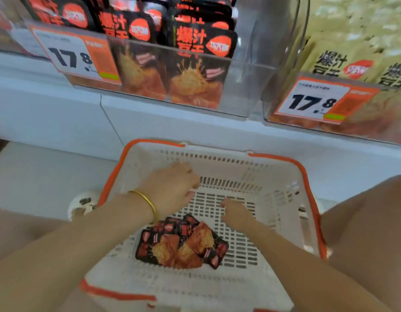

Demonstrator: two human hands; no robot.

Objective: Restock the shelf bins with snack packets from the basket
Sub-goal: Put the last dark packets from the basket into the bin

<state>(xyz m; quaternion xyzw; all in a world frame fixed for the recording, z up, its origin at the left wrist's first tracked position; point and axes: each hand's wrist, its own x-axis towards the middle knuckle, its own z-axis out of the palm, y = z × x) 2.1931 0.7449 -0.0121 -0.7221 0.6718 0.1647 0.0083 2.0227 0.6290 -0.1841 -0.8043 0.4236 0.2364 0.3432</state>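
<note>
Price tag (pixel 76 56) reading 17.8, black packets (pixel 165 248)

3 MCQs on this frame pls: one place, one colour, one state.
1. Where are the loose packets?
A. in the basket
B. on the floor
C. on the shelf ledge

2. What colour is the basket's rim?
A. blue
B. orange
C. green

3. What is the right hand doing?
A. holding a packet
B. empty, inside the basket
C. gripping the rim

Answers:
1 A: they lie piled on the basket's slotted floor, near side.
2 B: an orange band runs along the top edge.
3 B: its fingers reach out over the floor with nothing in them.
</note>
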